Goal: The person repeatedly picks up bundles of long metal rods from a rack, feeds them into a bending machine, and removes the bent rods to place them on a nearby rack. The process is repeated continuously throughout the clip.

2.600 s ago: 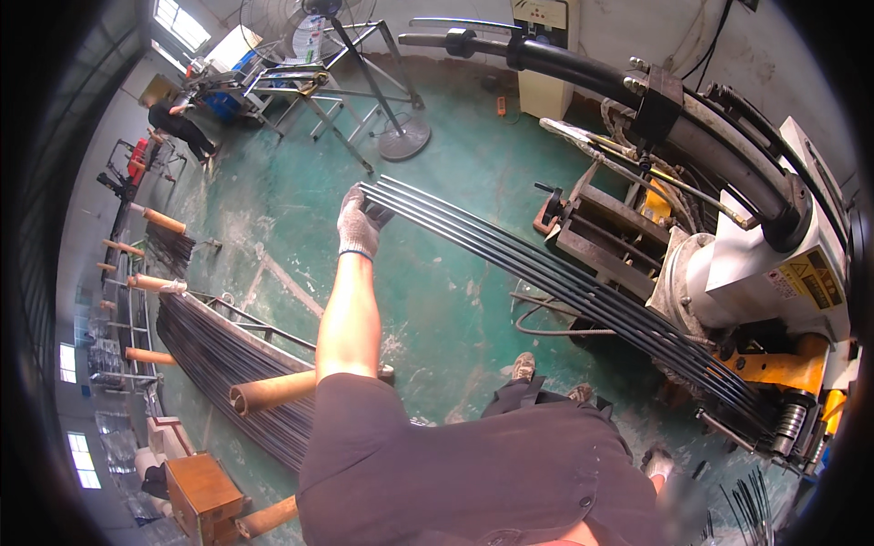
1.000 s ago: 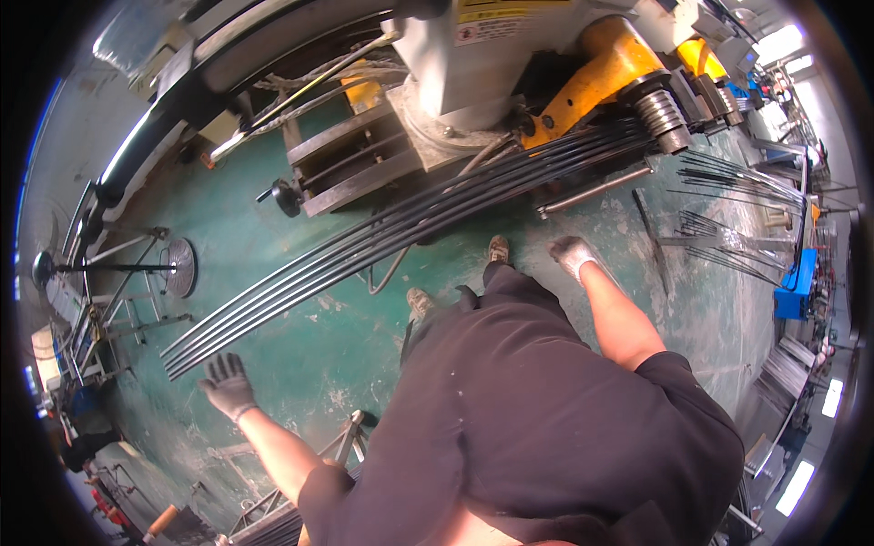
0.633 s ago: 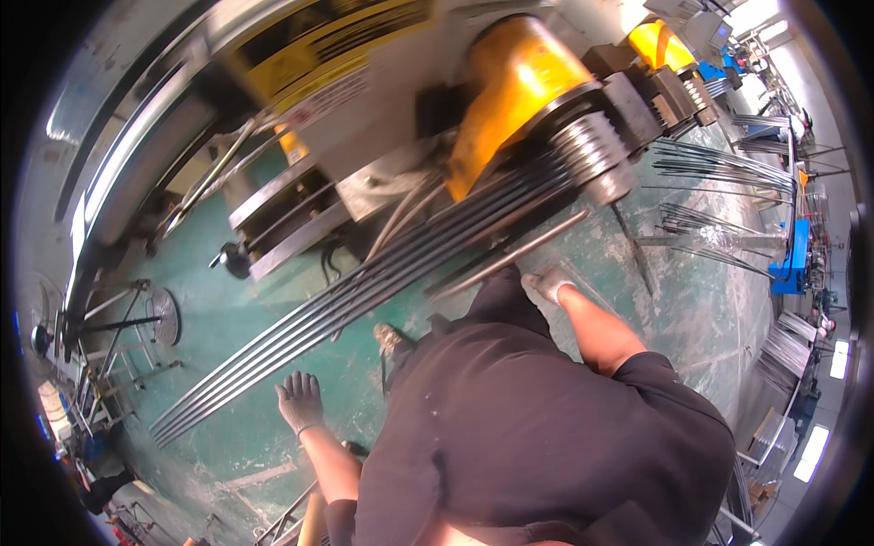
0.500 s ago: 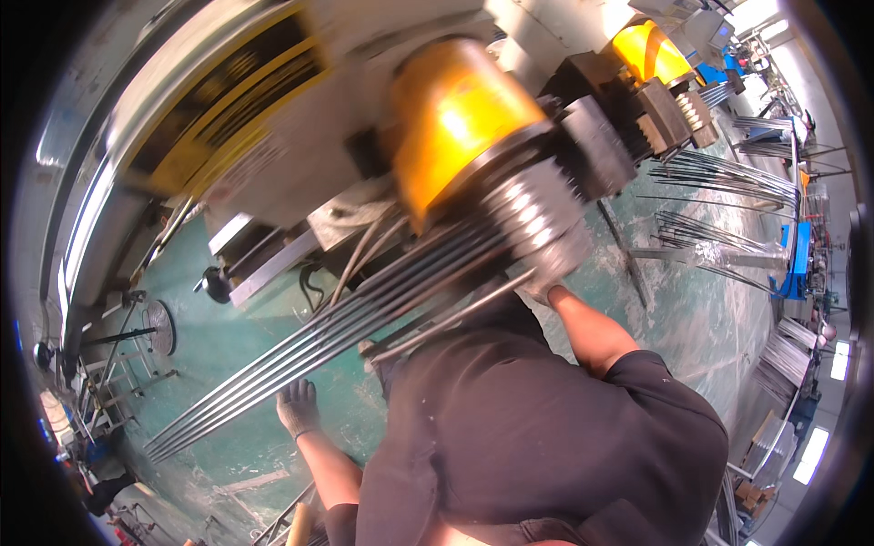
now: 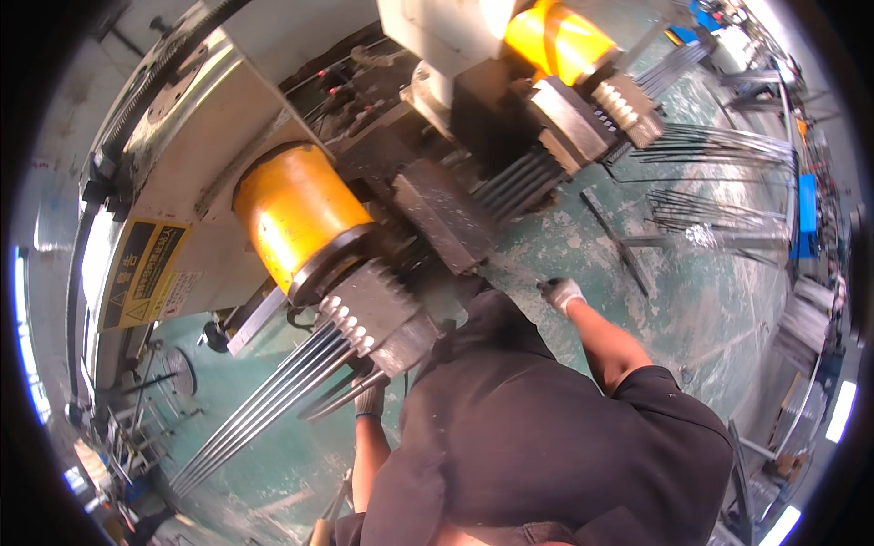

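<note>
A bundle of several grey metal rods (image 5: 264, 409) slants out from a ridged steel clamp jaw (image 5: 378, 314) below a yellow cylinder (image 5: 305, 218). My left hand (image 5: 369, 400), in a grey glove, is just under this jaw, beside a short curved bar (image 5: 341, 397). The jaw and the bar hide its fingers, so its grip does not show. My right hand (image 5: 562, 295), in a pale glove with dark fingertips, is apart from the machine over the green floor. Its fingers are loosely bent and apart, with nothing visible in them.
A second yellow cylinder (image 5: 560, 41) with a ridged jaw (image 5: 628, 109) stands at the far right of the machine. Dark steel blocks (image 5: 446, 214) lie between the two. More rods (image 5: 715, 144) rest on a rack at right. A dark bar (image 5: 614, 244) is near my right hand.
My view has shifted along the machine. My left hand, earlier open below the rods, has moved up under the jaw. My right hand has come away from the jaw and the rod end beside it.
</note>
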A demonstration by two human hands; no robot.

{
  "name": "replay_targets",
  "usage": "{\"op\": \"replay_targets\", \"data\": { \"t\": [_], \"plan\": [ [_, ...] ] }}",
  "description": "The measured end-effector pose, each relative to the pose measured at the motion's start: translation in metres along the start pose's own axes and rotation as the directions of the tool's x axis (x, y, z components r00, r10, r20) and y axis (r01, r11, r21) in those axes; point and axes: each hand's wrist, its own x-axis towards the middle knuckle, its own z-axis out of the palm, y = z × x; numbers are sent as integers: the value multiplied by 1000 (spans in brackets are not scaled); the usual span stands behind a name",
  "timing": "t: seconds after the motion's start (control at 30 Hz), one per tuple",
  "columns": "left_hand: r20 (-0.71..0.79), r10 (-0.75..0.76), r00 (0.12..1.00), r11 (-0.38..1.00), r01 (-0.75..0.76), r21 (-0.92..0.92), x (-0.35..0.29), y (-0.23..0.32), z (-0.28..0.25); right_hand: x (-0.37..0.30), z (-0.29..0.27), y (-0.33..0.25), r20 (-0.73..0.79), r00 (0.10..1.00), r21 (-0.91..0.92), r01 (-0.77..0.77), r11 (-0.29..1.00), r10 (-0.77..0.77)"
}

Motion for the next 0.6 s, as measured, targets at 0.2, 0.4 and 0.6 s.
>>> {"op": "replay_targets", "data": {
  "t": [0.2, 0.4, 0.6],
  "plan": [
    [-163, -217, 963, 912, 140, -387, 2, 53, -6, -89, 13, 72, 162, 985, -176, -24, 984, 54],
    [-280, -385, 879, 804, 171, -570, -35, 55, 8, -80, 1, 95, 111, 992, -185, -44, 982, 65],
    [-245, 16, 969, 592, 189, 784, -52, 54, 21, -38, -74, 50, -16, 1000, -92, 24, 995, -26]
  ]
}}
